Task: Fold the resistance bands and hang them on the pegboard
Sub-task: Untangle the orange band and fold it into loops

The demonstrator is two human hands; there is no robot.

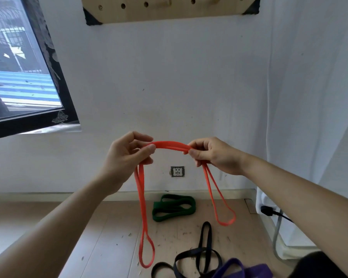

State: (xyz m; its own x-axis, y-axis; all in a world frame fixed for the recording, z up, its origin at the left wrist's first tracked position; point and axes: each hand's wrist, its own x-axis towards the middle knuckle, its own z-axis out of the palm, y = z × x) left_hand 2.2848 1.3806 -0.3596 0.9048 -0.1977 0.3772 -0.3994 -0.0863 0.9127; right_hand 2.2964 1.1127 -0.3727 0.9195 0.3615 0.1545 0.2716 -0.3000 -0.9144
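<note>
Got the orange band (169, 143) pinched in both hands, left hand (127, 155) and right hand (213, 155) each curled round a doubled bit, about level. Runs left-to-right between them, with loops hanging down either side, longer on the left. Pegboard (169, 15) straight above, so probably fold inward, then lift. Green band (169, 216) and black band (206, 223) down on the floor (113, 227).

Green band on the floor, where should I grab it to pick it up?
Pinch the green band across its middle, where the flat layers lie stacked, coming down from above on the near side. It lies flat on the floor close to the wall, so there is likely more room in front.
</note>
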